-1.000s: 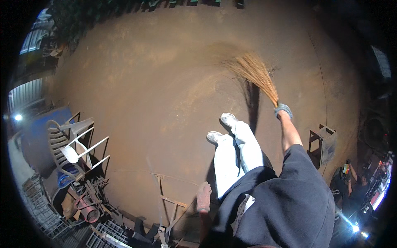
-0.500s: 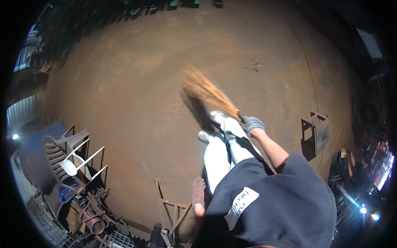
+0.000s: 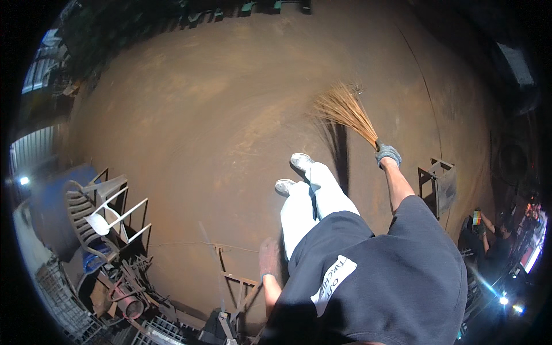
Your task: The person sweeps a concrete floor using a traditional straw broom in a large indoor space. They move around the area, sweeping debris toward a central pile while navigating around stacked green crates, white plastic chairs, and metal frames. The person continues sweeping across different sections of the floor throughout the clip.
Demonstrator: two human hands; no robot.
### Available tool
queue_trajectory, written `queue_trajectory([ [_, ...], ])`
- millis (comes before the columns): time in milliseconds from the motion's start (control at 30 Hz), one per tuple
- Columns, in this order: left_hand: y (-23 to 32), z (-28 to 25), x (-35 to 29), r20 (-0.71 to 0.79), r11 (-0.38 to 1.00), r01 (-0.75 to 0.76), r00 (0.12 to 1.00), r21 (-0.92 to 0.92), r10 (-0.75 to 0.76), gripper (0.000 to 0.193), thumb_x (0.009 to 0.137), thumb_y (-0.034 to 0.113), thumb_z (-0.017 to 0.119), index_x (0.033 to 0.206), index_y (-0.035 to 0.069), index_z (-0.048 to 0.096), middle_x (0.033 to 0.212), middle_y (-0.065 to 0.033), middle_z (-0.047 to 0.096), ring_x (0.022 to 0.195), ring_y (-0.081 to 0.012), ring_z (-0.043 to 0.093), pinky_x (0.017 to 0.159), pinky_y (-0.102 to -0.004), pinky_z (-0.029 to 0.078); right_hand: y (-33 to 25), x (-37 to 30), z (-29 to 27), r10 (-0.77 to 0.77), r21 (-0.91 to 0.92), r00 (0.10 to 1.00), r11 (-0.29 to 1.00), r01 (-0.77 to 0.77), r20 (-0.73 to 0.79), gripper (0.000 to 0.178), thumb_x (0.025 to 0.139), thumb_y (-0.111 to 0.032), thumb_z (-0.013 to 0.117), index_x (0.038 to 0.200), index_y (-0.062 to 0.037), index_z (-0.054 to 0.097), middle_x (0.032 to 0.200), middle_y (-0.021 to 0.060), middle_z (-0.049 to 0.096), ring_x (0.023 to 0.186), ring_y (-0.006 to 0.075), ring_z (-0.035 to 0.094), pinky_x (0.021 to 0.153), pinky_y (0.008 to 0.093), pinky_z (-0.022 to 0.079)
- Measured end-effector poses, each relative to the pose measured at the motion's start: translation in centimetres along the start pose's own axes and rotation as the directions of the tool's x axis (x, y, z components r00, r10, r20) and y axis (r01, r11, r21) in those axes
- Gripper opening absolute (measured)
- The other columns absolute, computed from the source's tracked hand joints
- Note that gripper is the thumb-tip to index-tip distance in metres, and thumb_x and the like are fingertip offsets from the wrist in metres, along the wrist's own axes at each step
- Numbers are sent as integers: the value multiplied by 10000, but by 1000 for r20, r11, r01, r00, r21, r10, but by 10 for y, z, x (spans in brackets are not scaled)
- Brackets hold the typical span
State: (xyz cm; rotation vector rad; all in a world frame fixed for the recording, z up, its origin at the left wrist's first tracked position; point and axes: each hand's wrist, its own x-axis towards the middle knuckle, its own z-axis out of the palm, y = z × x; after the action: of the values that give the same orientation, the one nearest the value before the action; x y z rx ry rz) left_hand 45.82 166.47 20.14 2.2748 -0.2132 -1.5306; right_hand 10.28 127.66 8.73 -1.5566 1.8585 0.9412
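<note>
My right hand (image 3: pixel 388 155), in a grey knit glove, is closed round the short dark handle of a straw broom (image 3: pixel 349 112). The broom's bristles fan out to the far left and rest at the floor. Their tips reach beside a small bit of litter (image 3: pixel 359 89), which they partly cover. My left hand (image 3: pixel 268 257), in a reddish-brown glove, hangs beside my left thigh. Its fingers look stretched out, slightly blurred, and nothing shows in them. Below the broom stand my shoes (image 3: pixel 301 161) on the brown floor (image 3: pixel 230 115).
A small metal stool (image 3: pixel 440 184) lies at the right, and a metal frame (image 3: pixel 240 282) stands near my left hand. Chairs (image 3: pixel 109 218) and scrap metal (image 3: pixel 126 299) crowd the left. A thin cord (image 3: pixel 422 75) crosses the floor. Another person (image 3: pixel 489 236) is at the far right.
My right hand has swung the broom to the right and outward, from in front of my feet to the litter. My left hand has shifted slightly left.
</note>
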Motion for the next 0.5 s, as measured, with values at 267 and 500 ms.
queue_trajectory([
  [267, 2, 17, 4, -29, 917, -200, 979, -345, 202, 469, 933, 308, 481, 1298, 15, 472, 1234, -143, 550, 1142, -238, 538, 942, -366, 450, -19, -76, -2, -138, 171, 984, 973, 156, -112, 504, 823, -308, 566, 1307, -193, 489, 1013, 196, 657, 936, 358, 641, 806, 467, 498],
  [500, -7, 5, -30, -273, 924, 51, 948, -378, -163, 408, 889, 324, 527, 1227, 96, 556, 1196, -119, 589, 1117, -250, 539, 949, -339, 417, -114, -79, -3, -232, 479, 864, 878, -11, 447, 195, 849, -272, 581, 848, -118, 461, 563, 32, 482, 447, 178, 512, 400, 368, 400],
])
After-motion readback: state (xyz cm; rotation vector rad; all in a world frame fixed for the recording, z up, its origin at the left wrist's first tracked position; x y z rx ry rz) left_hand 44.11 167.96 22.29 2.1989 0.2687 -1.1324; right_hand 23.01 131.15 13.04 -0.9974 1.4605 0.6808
